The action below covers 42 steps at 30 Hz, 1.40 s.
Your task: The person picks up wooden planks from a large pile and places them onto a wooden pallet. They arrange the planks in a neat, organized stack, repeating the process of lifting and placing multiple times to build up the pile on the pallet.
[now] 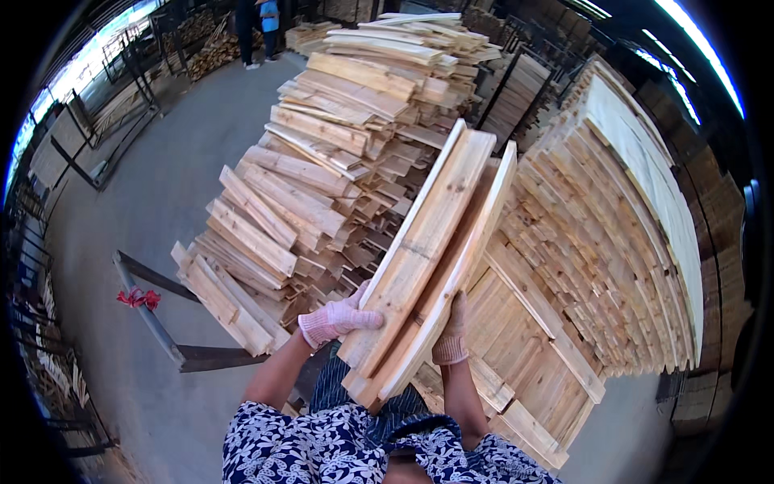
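- Two gloved hands carry a bundle of pale wooden boards, tilted up from the person's waist toward one o'clock.
- The left hand, in a pink knit glove, lies flat on the top board's face near its lower end, at about nine o'clock of the bundle; its grip is spread, fingers laid across the wood.
- The right hand, in a pale glove, grips the bundle's right edge at about five o'clock, fingers curled and pinching the boards' edge.
- A loose heap of planks rises at eleven o'clock, beyond the left hand.
- A neat stack of boards stands at three o'clock, just beside the bundle.
- A dark metal frame lies on the concrete floor at nine o'clock, with a red rag on it.
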Each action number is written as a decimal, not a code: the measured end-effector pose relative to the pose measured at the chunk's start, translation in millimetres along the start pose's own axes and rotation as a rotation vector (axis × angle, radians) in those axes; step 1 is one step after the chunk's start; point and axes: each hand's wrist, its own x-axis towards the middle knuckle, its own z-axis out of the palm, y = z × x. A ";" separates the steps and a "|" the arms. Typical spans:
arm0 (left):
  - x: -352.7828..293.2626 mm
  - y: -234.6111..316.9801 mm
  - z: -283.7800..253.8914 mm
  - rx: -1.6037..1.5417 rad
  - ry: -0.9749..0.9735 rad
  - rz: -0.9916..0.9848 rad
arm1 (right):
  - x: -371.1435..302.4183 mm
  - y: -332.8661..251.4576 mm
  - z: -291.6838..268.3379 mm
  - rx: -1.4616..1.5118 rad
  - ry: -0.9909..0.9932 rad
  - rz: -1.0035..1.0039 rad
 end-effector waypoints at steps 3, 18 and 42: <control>35.4 -3.8 81.1 -0.094 -0.214 -0.030 | -59.1 -23.3 -44.3 -0.126 0.229 -0.211; 139.2 -133.7 303.8 0.841 0.258 -0.312 | -187.0 -127.6 -305.0 -0.460 0.708 -0.281; 205.1 -140.7 372.5 1.491 0.195 -0.191 | -143.1 -106.9 -264.9 -1.194 1.073 0.145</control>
